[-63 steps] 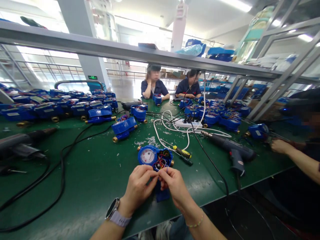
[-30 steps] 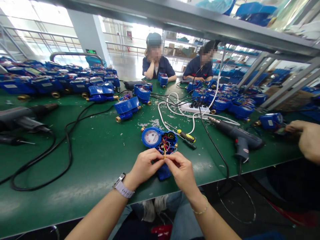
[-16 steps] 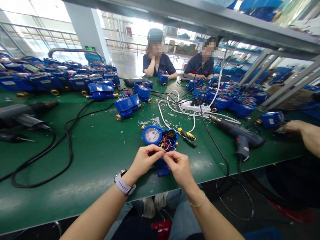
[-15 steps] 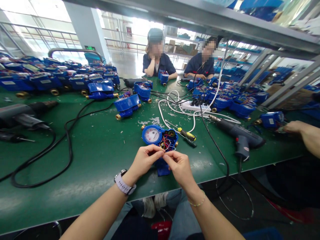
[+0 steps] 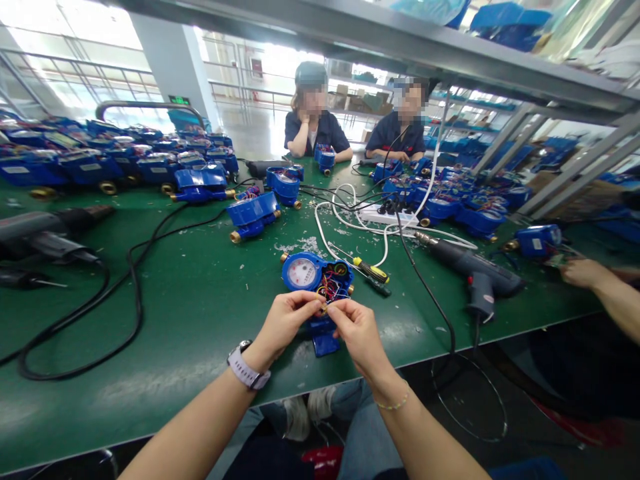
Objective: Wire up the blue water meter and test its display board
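Observation:
A blue water meter point(image 5: 303, 272) with a round white dial lies on the green table in front of me, its wiring compartment open and full of thin coloured wires point(image 5: 331, 285). Above the near side of that compartment, my left hand point(image 5: 291, 323) pinches a thin yellowish wire between thumb and forefinger. My right hand point(image 5: 357, 328) is closed in a pinch just beside it, on wire ends too small to see clearly. A blue flap point(image 5: 326, 344) of the meter sticks out toward me below my fingers.
A yellow-black screwdriver point(image 5: 371, 269) lies right of the meter, with a heat gun point(image 5: 475, 267) farther right and another heat gun point(image 5: 47, 230) at left. Cables run around a white power strip point(image 5: 387, 215). Several more meters point(image 5: 254, 212) stand behind. A co-worker's hand point(image 5: 583, 273) works at right.
My fingertips have moved slightly apart, and a bit of yellowish wire shows between them. The co-worker's hand at right has shifted a little left.

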Demonstrator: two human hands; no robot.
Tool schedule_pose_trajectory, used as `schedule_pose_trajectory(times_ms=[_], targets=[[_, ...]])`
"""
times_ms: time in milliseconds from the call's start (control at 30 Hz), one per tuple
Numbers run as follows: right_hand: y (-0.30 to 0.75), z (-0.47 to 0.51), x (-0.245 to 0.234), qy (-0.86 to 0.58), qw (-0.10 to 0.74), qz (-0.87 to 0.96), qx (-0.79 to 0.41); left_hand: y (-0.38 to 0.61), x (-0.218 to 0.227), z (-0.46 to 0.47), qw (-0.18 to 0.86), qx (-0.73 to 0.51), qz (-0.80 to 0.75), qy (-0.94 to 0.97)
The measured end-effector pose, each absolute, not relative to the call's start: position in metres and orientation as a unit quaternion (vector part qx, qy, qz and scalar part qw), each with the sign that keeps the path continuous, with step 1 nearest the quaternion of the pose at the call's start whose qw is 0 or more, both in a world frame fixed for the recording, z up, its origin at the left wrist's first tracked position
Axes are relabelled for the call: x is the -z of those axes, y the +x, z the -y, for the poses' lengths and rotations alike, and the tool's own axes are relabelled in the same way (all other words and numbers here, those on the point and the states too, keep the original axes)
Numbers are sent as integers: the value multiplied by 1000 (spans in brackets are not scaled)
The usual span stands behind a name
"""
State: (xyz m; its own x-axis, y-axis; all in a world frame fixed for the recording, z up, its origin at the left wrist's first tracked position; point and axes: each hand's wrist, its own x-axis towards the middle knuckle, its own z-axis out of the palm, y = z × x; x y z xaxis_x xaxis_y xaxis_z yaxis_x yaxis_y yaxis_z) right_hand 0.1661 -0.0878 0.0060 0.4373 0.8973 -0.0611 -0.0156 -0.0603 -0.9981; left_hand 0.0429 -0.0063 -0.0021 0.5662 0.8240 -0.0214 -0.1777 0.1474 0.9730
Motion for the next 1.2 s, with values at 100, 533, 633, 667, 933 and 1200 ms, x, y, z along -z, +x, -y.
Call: schedule_pose_trajectory(times_ms=[100, 533, 633, 667, 933, 1200], targets=[[165, 87, -6, -613, 587, 359, -388, 42, 2, 6, 705, -360, -293, 537], [168, 90, -1, -645, 557, 410, -325, 44, 3, 5, 739, -361, -287, 491], [168, 94, -2, -652, 542, 434, -304, 43, 3, 4, 740, -360, -296, 485], [168, 95, -2, -654, 537, 443, -296, 43, 3, 4, 740, -361, -298, 483], [172, 105, -6, -618, 540, 485, -302, 42, 4, 1, 751, -355, -315, 459], [171, 94, -16, -650, 483, 567, -148, 41, 0, 3, 762, -345, -308, 453]])
